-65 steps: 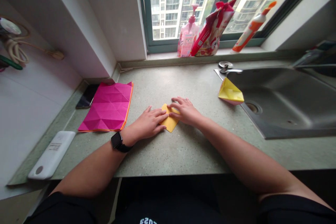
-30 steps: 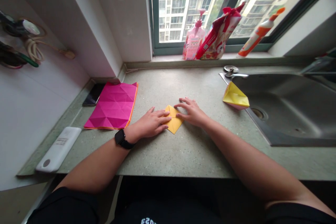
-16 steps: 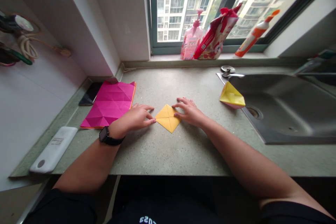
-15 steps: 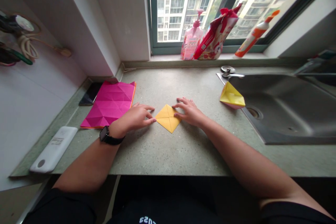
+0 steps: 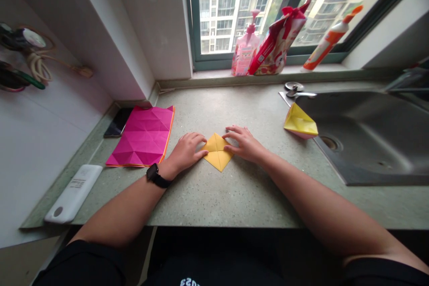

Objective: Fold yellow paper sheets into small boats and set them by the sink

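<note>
A folded square of yellow-orange origami paper (image 5: pixel 217 158) lies flat on the counter like a diamond, with creases crossing at its middle. At its left corner is my left hand (image 5: pixel 188 151), the thumb on the corner and the fingertips along the upper left edge. My right hand (image 5: pixel 246 144) holds the right side, its thumb and forefinger at the right corner and upper right edge while the other fingers stretch out above the counter. A black watch (image 5: pixel 157 175) is on my left wrist.
Creased magenta sheets (image 5: pixel 144 136) lie at left, partly over a dark phone (image 5: pixel 118 123). A white power bank-like device (image 5: pixel 74 193) is near the front left. A yellow folded paper piece (image 5: pixel 300 121) sits beside the sink (image 5: pixel 375 143). Bottles (image 5: pixel 246 53) and a red bag (image 5: pixel 279 44) line the windowsill.
My left hand has moved right and closed in on the paper's left corner, its fingers now on the edge. My right hand has stayed nearly in place. The camera view has shifted slightly.
</note>
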`<action>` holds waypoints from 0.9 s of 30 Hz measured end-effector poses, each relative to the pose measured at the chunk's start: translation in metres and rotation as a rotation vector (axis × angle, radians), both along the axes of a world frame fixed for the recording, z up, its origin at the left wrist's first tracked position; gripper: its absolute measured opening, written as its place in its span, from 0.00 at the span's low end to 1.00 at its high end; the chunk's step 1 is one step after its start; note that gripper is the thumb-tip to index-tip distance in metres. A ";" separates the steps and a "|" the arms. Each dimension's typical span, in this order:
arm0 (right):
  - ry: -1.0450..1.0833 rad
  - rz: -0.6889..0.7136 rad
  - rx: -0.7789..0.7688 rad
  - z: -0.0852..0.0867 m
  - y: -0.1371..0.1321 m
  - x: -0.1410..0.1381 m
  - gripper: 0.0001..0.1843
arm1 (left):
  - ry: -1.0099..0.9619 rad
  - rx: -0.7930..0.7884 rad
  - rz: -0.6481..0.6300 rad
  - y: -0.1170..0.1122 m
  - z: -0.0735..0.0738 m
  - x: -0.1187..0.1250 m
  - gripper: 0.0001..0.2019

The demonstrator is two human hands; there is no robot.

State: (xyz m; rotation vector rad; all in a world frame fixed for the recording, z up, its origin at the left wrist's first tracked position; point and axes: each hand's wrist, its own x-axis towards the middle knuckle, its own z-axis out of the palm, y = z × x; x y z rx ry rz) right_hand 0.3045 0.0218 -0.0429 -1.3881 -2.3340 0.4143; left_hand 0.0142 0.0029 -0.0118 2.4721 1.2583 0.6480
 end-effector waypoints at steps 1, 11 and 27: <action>0.004 0.000 -0.001 0.000 0.000 0.000 0.16 | -0.015 -0.011 0.001 0.000 0.000 -0.001 0.14; 0.177 0.059 0.009 0.003 0.002 0.003 0.08 | -0.138 -0.015 -0.040 -0.002 -0.001 0.000 0.24; 0.380 0.210 0.325 0.040 -0.028 -0.015 0.05 | -0.273 0.006 -0.032 -0.005 -0.002 -0.004 0.52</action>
